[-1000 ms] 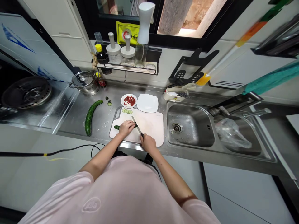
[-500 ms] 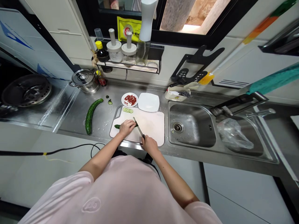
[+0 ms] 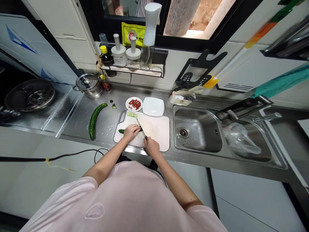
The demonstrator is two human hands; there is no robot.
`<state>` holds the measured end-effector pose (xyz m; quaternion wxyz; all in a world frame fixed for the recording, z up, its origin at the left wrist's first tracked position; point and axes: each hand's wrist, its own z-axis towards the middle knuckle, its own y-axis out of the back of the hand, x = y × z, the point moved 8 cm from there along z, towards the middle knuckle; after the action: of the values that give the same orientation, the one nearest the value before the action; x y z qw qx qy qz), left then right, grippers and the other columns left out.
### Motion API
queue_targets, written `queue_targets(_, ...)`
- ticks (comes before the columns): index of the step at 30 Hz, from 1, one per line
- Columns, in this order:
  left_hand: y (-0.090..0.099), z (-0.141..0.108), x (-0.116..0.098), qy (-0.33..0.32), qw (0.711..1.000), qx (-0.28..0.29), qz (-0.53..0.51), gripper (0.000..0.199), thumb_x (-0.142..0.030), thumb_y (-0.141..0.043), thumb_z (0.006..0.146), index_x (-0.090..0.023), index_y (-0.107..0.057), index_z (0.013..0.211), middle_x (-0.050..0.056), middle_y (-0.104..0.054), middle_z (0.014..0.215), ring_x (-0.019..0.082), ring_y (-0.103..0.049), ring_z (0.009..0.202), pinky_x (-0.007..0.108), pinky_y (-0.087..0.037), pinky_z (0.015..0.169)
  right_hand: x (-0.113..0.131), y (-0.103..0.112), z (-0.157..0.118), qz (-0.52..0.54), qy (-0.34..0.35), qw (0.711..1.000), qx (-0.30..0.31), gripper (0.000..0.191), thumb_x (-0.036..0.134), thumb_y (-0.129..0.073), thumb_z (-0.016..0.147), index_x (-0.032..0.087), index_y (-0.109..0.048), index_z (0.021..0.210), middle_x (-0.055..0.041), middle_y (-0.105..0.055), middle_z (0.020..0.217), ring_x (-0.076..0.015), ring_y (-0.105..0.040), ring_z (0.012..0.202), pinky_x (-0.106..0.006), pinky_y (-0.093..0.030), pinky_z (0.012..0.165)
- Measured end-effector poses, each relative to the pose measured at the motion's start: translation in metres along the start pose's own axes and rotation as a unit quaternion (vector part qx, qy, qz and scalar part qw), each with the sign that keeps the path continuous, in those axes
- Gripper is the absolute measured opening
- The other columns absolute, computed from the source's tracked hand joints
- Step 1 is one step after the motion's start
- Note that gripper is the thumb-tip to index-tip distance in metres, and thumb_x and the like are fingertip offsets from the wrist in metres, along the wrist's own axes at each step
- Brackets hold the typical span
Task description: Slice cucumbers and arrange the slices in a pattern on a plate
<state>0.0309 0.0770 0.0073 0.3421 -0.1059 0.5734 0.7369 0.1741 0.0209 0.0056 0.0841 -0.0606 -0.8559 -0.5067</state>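
Observation:
My left hand (image 3: 131,131) is closed over a piece of cucumber (image 3: 121,131) that lies on the white cutting board (image 3: 159,135). Its fingers hide most of the piece, and a green end shows on either side. In my right hand (image 3: 152,146) is the handle of a kitchen knife (image 3: 142,129), its blade slanting up and left against the cucumber's right end. Several thin cucumber slices (image 3: 132,115) lie in an overlapping row at the board's top left. A whole curved cucumber (image 3: 94,120) rests on the steel counter to the left.
Behind the board stand a small plate of chopped red pieces (image 3: 134,104) and a white square plate (image 3: 153,107). A sink (image 3: 198,129) is to the right, with a plastic bag (image 3: 241,138) in the second basin. A lidded pot (image 3: 88,85) and a wok (image 3: 30,95) are at left.
My right hand and the knife have shifted slightly up and left, while my left hand stays on the cucumber piece. The whole view has tilted a little.

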Motion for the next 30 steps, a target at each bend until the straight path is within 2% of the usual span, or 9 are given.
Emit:
queue_targets(14, -0.001, 0.0, 0.001, 0.007, 1.0, -0.003, -0.006, 0.019, -0.031, -0.053, 0.087, -0.024, -0.069, 0.092, 0.003, -0.067, 0.096, 0.015, -0.058, 0.091, 0.03, -0.047, 0.082, -0.025, -0.018, -0.032, -0.017, -0.01, 1.0, -0.001, 0.035, 0.039, -0.029, 0.096, 0.015, -0.054, 0.102, -0.0129, -0.068, 0.088, -0.0237, -0.066, 0.087, -0.031, -0.043, 0.072)
queue_targets(25, 0.001, 0.001, -0.001, 0.017, 1.0, 0.003, -0.014, 0.019, -0.031, -0.052, 0.088, -0.024, -0.069, 0.093, 0.002, -0.067, 0.097, 0.015, -0.058, 0.092, 0.029, -0.046, 0.083, -0.008, -0.007, -0.009, -0.013, -0.013, 0.999, -0.026, 0.034, 0.038, -0.032, 0.095, 0.014, -0.055, 0.103, -0.0134, -0.068, 0.093, -0.0235, -0.065, 0.089, -0.03, -0.043, 0.075)
queue_targets(30, 0.001, 0.0, -0.001, 0.016, 1.0, 0.002, -0.011, 0.019, -0.031, -0.052, 0.088, -0.024, -0.069, 0.093, 0.003, -0.067, 0.097, 0.016, -0.058, 0.093, 0.03, -0.046, 0.083, -0.008, -0.008, -0.008, -0.01, -0.009, 0.999, -0.032, 0.034, 0.038, -0.032, 0.095, 0.014, -0.055, 0.102, -0.0134, -0.068, 0.091, -0.0237, -0.065, 0.087, -0.03, -0.043, 0.073)
